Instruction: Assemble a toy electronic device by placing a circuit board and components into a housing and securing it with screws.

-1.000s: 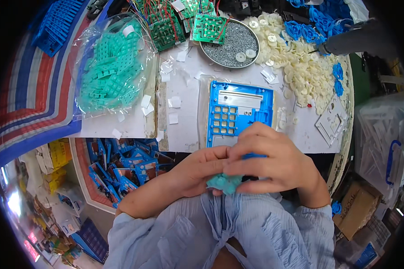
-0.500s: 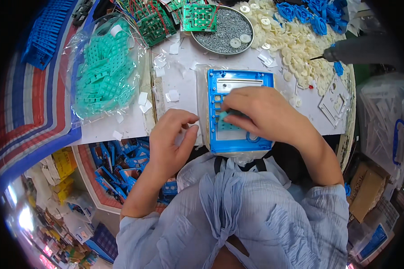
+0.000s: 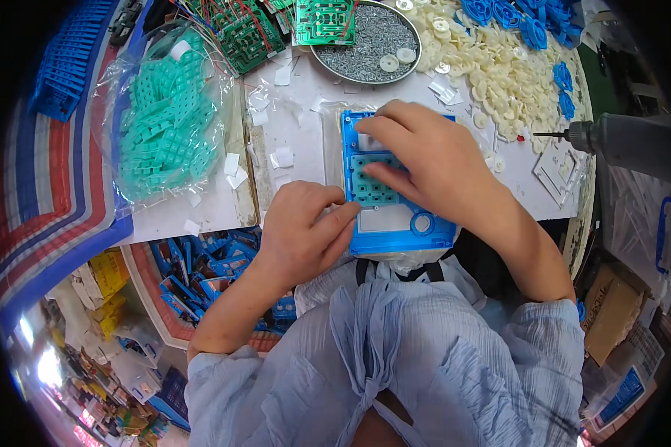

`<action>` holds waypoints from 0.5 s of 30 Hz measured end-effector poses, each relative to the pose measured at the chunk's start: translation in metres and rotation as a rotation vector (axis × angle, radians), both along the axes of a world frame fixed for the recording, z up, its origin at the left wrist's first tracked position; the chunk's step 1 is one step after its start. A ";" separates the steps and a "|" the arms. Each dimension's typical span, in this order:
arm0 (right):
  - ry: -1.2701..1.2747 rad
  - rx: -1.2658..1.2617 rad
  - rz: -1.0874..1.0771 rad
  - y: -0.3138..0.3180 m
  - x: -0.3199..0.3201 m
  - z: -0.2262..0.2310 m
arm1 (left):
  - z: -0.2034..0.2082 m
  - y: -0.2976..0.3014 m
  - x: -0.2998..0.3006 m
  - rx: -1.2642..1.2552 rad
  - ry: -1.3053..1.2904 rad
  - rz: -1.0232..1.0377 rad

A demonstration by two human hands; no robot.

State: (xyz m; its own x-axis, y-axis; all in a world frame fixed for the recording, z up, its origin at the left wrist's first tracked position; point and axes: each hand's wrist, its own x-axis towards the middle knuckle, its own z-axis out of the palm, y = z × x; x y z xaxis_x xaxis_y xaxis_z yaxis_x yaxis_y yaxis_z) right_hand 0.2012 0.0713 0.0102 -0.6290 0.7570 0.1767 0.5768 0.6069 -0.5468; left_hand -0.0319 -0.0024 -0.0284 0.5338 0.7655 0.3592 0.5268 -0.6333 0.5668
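A blue plastic housing (image 3: 363, 243) lies inside-up in front of me. A teal rubber keypad (image 3: 373, 188) with dark square spots lies flat in it, partly covered by my right hand. My right hand (image 3: 436, 160) is over the housing, thumb on the keypad and fingers spread toward the far part; it grips nothing. The fingers of my left hand (image 3: 306, 227) are bent and close together at the housing's left rim, beside the keypad's near left corner. Below the keypad, a round ring (image 3: 423, 223) shows in the housing.
A clear bag of teal keypads (image 3: 168, 123) lies left. Green circuit boards (image 3: 324, 21) with wires and a round tray of small screws (image 3: 365, 56) stand at the back. Cream discs (image 3: 511, 89) pile up right, near a hanging screwdriver (image 3: 611, 139). Blue housings fill a box (image 3: 153, 298) below.
The keypad, earlier tilted under my right fingers, now lies flat in the housing and farther up. My left hand has moved right onto the housing's rim. The screwdriver has swung slightly.
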 end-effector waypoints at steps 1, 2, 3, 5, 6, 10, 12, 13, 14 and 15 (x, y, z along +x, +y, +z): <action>0.015 0.052 -0.016 -0.005 0.004 0.004 | 0.000 0.001 -0.001 -0.007 0.002 -0.012; 0.030 0.105 -0.032 -0.010 0.008 0.007 | 0.001 0.001 -0.001 -0.014 0.004 -0.024; 0.040 0.115 -0.002 -0.017 0.011 0.007 | 0.002 0.001 -0.002 -0.020 0.007 -0.034; 0.054 0.137 0.052 -0.033 0.020 0.003 | 0.004 0.006 -0.002 0.006 0.019 -0.058; -0.034 0.104 0.081 -0.043 0.024 0.001 | 0.005 0.009 -0.001 0.019 0.025 -0.075; -0.166 0.005 0.137 -0.059 0.022 -0.007 | 0.012 0.015 -0.004 0.064 0.271 -0.175; -0.185 0.012 0.155 -0.058 0.024 -0.007 | 0.011 0.015 -0.007 0.042 0.317 -0.216; -0.193 0.017 0.166 -0.057 0.025 -0.007 | 0.011 0.015 -0.008 0.046 0.334 -0.225; -0.205 0.016 0.181 -0.055 0.026 -0.006 | 0.012 0.014 -0.009 0.051 0.352 -0.232; -0.223 0.012 0.193 -0.053 0.027 -0.004 | 0.011 0.014 -0.009 0.055 0.363 -0.244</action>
State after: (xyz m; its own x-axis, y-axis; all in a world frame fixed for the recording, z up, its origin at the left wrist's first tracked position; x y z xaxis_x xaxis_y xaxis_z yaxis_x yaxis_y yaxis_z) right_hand 0.2281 0.0186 0.0063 -0.7856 0.6182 0.0260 0.5552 0.7228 -0.4113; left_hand -0.0408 0.0120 -0.0173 0.7958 0.5864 0.1514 0.5169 -0.7879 0.3346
